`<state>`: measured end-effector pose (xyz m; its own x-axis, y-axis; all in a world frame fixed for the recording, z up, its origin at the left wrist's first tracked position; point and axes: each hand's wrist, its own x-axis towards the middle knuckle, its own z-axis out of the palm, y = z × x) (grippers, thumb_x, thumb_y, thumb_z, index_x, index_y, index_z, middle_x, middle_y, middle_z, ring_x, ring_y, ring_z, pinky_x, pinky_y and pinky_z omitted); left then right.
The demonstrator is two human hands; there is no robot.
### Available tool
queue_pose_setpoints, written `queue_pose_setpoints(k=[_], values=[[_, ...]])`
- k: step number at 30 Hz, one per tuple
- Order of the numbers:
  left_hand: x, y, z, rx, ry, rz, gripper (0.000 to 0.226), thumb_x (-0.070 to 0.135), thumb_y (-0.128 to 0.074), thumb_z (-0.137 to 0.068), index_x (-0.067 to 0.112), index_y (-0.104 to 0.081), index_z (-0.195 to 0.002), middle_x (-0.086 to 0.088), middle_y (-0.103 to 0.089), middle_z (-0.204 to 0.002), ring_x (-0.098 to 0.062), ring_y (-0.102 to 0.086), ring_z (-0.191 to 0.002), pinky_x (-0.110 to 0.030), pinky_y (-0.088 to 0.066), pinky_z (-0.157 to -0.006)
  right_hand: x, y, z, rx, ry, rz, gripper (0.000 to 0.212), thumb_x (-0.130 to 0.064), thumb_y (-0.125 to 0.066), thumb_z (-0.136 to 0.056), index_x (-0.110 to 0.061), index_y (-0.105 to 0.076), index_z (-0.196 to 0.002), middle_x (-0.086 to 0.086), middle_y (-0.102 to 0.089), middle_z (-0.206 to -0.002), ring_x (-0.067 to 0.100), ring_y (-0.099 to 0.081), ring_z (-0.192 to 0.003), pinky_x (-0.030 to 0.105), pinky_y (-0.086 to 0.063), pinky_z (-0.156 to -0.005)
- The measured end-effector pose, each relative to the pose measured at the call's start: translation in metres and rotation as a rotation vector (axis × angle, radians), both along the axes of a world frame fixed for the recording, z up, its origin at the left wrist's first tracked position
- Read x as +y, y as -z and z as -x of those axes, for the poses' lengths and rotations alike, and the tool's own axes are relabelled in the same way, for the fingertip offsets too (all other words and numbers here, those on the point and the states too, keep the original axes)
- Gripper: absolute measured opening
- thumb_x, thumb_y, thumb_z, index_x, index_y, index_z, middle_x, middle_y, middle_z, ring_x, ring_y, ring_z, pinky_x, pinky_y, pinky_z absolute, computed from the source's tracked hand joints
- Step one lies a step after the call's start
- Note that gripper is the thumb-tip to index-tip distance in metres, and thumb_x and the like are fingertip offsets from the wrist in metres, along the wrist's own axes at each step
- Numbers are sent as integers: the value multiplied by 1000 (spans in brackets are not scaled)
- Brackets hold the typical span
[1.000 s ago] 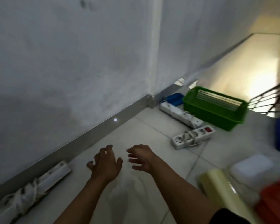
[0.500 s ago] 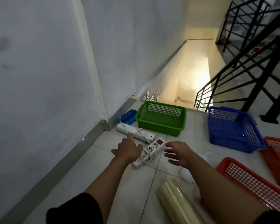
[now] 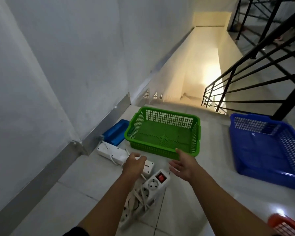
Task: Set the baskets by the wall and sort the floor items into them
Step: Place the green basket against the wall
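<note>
green basket (image 3: 162, 133) holds nothing | blue basket (image 3: 267, 150) likewise | left hand (image 3: 134, 165) curled over white power strip (image 3: 112, 153), grip unclear | right hand (image 3: 183, 165) spread apart at green basket's near rim

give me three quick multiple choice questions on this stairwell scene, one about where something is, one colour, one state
1. Where does the small blue plastic box lie?
A. inside the blue mesh basket
B. between the wall's skirting and the green mesh basket
C. on the stairs

2. What colour is the switch on the white power strip nearest the camera?
A. red
B. green
C. black

3. What is in the green mesh basket?
A. a coiled cable
B. a power strip
C. nothing visible

Answers:
1 B, the box sits at the wall's foot, by the green basket's left side.
2 A, a red rocker switch shows at the strip's far end.
3 C, its perforated bottom shows bare. The left hand is down on the other white power strip, and the right hand is open near the basket's front rim.
</note>
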<state>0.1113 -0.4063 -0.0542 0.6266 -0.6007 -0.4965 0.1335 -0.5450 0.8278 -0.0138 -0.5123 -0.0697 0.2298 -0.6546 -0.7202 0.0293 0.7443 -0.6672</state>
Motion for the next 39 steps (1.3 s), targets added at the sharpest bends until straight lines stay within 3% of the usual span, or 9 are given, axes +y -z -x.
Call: queue_pose_setpoints(k=[5, 10, 15, 18, 21, 25, 31, 34, 39], values=[[-29, 36, -18, 108, -26, 23, 26, 20, -50, -92, 11, -54, -115, -5, -57, -82, -22, -54, -79, -28, -42, -66, -37, 36, -28, -166, 158, -133, 53, -27, -55, -95, -12, -34, -142, 22, -36, -146, 33, -52, -123, 41, -47, -90], [-29, 51, -24, 167, -53, 28, 18, 21, -48, -94, 15, -52, -111, -11, -58, -100, -23, -55, -84, -28, -42, -67, -40, 51, -40, -260, 259, -196, 40, -25, -49, -98, -2, -42, -131, 22, -45, -140, 35, -50, -124, 44, -45, -101], [-21, 45, -24, 303, -93, 86, 15, 19, -47, -95, 13, -51, -108, -2, -55, -81, -15, -52, -69, -24, -39, -58, -34, 51, -34, -251, 426, -28, 36, -11, -42, -100, -5, -41, -135, 19, -48, -138, 33, -52, -121, 44, -50, -96], [-8, 33, -21, 468, -158, 136, 30, 31, -50, -94, 16, -49, -120, -8, -60, -106, -19, -58, -88, -27, -44, -66, -20, 44, -24, -248, 426, 65, 27, -10, -44, -99, -1, -49, -124, 19, -55, -130, 30, -59, -106, 41, -53, -87], [10, 20, -21, 739, -289, 287, 65, 47, -57, -87, 18, -34, -140, -16, -48, -134, -28, -54, -108, -37, -49, -80, -5, 29, -14, -263, 349, 130, 14, -7, -48, -96, 0, -54, -107, 21, -58, -119, 29, -64, -92, 37, -54, -74], [50, 2, -13, 988, -663, 511, 63, 48, -64, -81, 7, -49, -126, -17, -54, -115, -31, -57, -98, -41, -52, -81, 28, 2, -9, -203, 103, 186, 17, -8, -46, -97, 3, -54, -106, 22, -63, -109, 34, -65, -98, 33, -59, -64], [148, -5, 12, 858, -1137, 552, 43, 24, -47, -96, 0, -43, -131, -22, -48, -136, -36, -51, -118, -38, -49, -86, 109, -21, -34, -61, -212, 199, 12, -11, -52, -95, -2, -57, -88, 18, -65, -89, 30, -67, -74, 29, -58, -47], [203, -7, 23, 819, -1297, 545, 40, 23, -47, -96, 4, -43, -131, -19, -48, -136, -37, -49, -122, -40, -50, -90, 156, -14, -47, -42, -323, 207, 8, -11, -56, -93, -5, -57, -96, 15, -64, -94, 27, -67, -73, 28, -58, -45], [295, 2, 42, 792, -1513, 548, 40, 22, -46, -94, 10, -44, -132, -17, -46, -140, -34, -48, -125, -37, -50, -85, 243, 2, -56, -44, -488, 136, 6, -7, -53, -94, -7, -56, -89, 13, -64, -91, 25, -65, -74, 28, -58, -45]])
